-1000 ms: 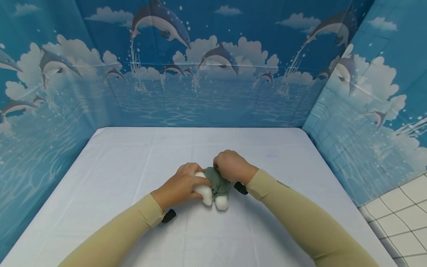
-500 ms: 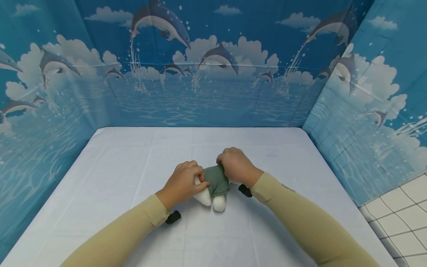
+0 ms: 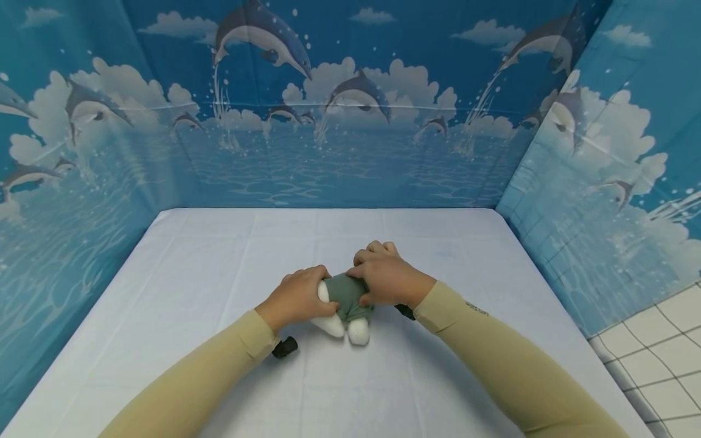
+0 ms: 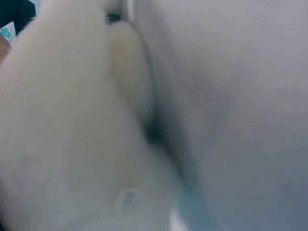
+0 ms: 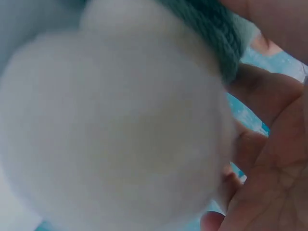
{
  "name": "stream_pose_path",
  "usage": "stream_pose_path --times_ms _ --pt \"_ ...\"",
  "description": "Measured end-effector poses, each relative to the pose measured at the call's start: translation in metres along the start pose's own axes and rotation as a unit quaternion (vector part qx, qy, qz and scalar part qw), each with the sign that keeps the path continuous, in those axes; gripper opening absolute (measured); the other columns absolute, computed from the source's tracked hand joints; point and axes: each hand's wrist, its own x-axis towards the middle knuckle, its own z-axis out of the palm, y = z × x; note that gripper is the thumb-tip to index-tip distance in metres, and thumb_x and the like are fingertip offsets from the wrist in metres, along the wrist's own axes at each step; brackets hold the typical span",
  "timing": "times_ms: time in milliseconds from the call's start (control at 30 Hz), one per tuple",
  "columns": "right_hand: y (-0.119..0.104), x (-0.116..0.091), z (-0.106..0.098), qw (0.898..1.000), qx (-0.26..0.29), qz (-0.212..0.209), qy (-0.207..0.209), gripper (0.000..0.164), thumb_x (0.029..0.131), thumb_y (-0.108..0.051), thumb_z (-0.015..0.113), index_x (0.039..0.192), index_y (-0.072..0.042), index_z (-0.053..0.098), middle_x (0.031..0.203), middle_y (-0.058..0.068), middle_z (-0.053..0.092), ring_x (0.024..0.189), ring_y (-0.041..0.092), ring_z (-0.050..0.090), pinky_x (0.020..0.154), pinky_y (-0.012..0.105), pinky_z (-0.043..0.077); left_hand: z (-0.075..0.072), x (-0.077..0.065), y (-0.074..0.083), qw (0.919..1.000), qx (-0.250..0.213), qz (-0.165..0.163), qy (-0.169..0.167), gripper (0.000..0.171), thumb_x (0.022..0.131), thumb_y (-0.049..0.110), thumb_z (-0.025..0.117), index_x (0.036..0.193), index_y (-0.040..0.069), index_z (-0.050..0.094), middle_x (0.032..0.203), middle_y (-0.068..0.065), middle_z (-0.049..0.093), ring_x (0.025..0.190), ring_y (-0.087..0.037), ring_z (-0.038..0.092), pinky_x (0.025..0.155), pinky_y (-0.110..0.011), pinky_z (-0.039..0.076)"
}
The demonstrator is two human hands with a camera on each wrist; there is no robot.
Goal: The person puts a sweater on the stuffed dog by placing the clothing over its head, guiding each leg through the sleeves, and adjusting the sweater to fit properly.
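Note:
A white plush toy (image 3: 358, 332) in a green garment (image 3: 345, 294) lies on its side near the middle of the table. My left hand (image 3: 296, 297) grips its white left end, the thumb along the near side and the fingers over the far side. At the other end my right hand (image 3: 391, 277) holds the clothed body, thumb in front and fingers bent over the top. White plush (image 4: 72, 120) fills much of the left wrist view, blurred. In the right wrist view, curled fingers (image 5: 269, 96) lie beside the toy's rounded white part (image 5: 115, 130) and the green hem (image 5: 211, 33).
A white cloth covers the table (image 3: 263, 243). Blue dolphin-print curtains (image 3: 350, 164) stand along the back and both sides. White tiles (image 3: 657, 359) show at the lower right. A black wrist device (image 3: 285, 347) sits under the left cuff.
My left hand has shifted from pinching at the garment's edge to a wider grip on the white end. The right hand's fingers have spread, with its thumb now on the near side.

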Motion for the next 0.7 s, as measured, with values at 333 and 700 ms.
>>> stream_pose_path --times_ms 333,700 --pt "0.003 0.002 0.001 0.998 -0.044 0.039 -0.021 0.051 0.085 -0.048 0.086 0.131 -0.028 0.075 0.130 -0.003 0.066 0.110 0.020 0.048 0.090 0.043 0.031 0.009 -0.009 -0.020 0.9964 -0.065 0.000 0.055 0.036 0.086 0.040 0.084 0.095 0.019 0.057 0.082 0.003 0.063 0.068 -0.014 0.058 0.059 -0.031 0.049" --pt "0.009 -0.007 0.001 0.999 -0.009 -0.013 0.035 0.045 0.091 -0.044 0.078 0.133 -0.029 0.075 0.121 -0.007 0.067 0.103 0.017 0.047 0.089 0.042 0.029 0.009 -0.008 -0.020 0.9923 0.006 0.091 0.084 0.038 0.092 0.037 0.080 0.127 0.025 0.070 0.117 0.004 0.075 0.113 -0.023 0.065 0.116 -0.055 0.036"
